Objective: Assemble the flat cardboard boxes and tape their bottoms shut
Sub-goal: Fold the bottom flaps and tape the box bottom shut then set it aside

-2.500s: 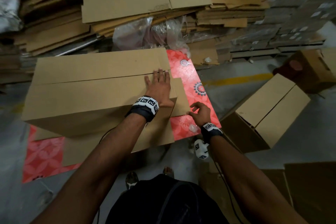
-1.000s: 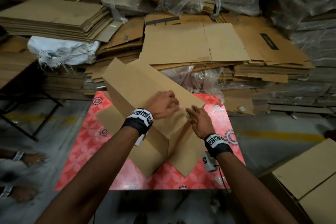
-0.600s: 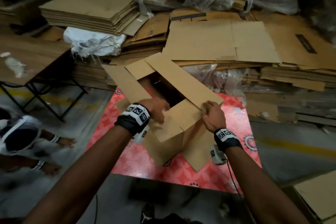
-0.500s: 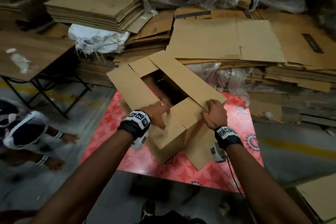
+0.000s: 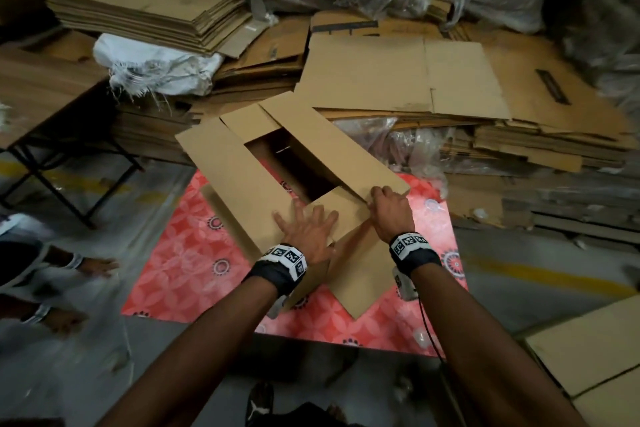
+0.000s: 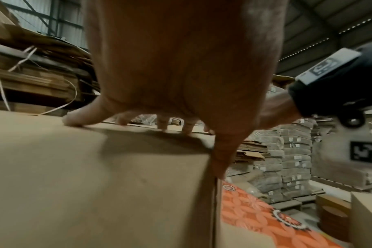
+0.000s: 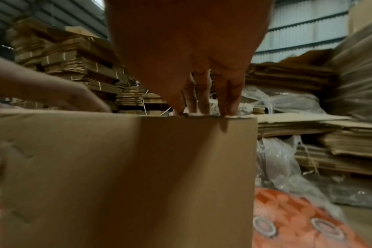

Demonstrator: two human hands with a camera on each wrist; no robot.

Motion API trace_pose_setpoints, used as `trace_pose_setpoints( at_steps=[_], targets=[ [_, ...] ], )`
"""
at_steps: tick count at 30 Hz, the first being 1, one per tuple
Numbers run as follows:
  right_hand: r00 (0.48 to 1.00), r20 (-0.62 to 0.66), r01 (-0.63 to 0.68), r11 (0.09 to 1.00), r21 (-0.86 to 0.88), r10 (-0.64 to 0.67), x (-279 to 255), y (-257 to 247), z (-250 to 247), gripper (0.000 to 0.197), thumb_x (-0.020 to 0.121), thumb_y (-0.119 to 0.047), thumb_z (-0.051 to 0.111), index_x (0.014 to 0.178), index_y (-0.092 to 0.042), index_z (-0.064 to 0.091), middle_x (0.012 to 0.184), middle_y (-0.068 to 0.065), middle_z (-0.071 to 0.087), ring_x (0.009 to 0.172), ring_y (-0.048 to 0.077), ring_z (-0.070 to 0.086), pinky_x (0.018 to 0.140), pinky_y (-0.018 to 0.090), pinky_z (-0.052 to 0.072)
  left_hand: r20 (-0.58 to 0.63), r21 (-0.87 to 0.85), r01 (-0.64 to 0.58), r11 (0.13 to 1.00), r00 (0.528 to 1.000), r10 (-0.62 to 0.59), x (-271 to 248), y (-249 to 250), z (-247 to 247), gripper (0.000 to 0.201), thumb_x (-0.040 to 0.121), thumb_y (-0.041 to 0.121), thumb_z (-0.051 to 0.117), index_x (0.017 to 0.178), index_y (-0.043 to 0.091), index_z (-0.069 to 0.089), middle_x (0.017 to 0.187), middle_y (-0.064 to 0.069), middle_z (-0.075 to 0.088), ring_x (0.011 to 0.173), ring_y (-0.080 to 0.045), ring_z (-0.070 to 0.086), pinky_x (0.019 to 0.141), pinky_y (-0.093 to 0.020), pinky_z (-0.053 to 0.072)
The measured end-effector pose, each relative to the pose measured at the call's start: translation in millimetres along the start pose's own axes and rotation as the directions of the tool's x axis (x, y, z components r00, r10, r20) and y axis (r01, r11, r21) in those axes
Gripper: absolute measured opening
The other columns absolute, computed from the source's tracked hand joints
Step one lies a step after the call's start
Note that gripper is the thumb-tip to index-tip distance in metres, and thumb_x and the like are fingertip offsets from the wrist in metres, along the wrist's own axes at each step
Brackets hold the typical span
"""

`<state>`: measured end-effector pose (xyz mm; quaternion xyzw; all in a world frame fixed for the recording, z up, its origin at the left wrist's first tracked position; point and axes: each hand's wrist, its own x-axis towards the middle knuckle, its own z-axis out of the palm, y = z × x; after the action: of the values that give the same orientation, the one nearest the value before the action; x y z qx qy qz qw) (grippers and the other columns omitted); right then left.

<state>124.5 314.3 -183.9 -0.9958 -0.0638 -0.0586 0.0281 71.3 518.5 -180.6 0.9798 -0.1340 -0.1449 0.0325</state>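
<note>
A brown cardboard box (image 5: 242, 191) stands on the red patterned table (image 5: 194, 253), its end flaps partly folded over a dark opening. My left hand (image 5: 304, 229) lies spread flat on the near short flap and the left long flap; in the left wrist view the left hand (image 6: 181, 83) has its fingertips on the box (image 6: 96, 184) top. My right hand (image 5: 388, 208) bears down with its fingertips on the near end of the right long flap. In the right wrist view the right hand (image 7: 191, 58) touches the top edge of the box (image 7: 127, 176).
Stacks of flat cardboard (image 5: 145, 10) and loose sheets (image 5: 398, 73) lie behind the table, with a white sack (image 5: 156, 66) and plastic wrap (image 5: 415, 149). An assembled box (image 5: 588, 357) sits at lower right. Another person's hands (image 5: 100, 267) are at the left.
The box was turned and stood up with its flaps open. My left hand went from curled at the short flap to spread flat on it. The right long flap has come lower.
</note>
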Motion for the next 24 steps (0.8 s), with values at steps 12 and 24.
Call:
trace_pose_setpoints(
  at_steps=[12, 24],
  targets=[
    [0.917, -0.389, 0.045, 0.950, 0.309, 0.084, 12, 37, -55, 0.050, 0.093, 0.005, 0.049, 0.137, -0.016, 0.059, 0.117, 0.018, 0.064, 0.075, 0.033, 0.064, 0.061, 0.034, 0.047, 0.142, -0.066, -0.072, 0.995, 0.987, 0.081, -4, -53, -7, 0.094, 0.077, 0.082, 0.059, 0.156, 0.052, 0.019, 0.167, 0.013, 0.017, 0.153, -0.042, -0.018, 0.107, -0.084, 0.000],
    [0.913, -0.018, -0.401, 0.906, 0.134, 0.407, 4, 49, 16, 0.069, 0.095, -0.044, 0.055, 0.156, -0.020, 0.033, 0.164, 0.003, 0.027, 0.147, 0.037, 0.024, 0.108, 0.069, 0.031, 0.040, -0.099, -0.019, 0.995, 0.999, 0.023, 1, -41, -2, 0.078, 0.084, 0.087, 0.035, 0.153, 0.051, 0.024, 0.163, 0.013, 0.022, 0.153, -0.042, -0.005, 0.104, -0.087, 0.000]
  ],
)
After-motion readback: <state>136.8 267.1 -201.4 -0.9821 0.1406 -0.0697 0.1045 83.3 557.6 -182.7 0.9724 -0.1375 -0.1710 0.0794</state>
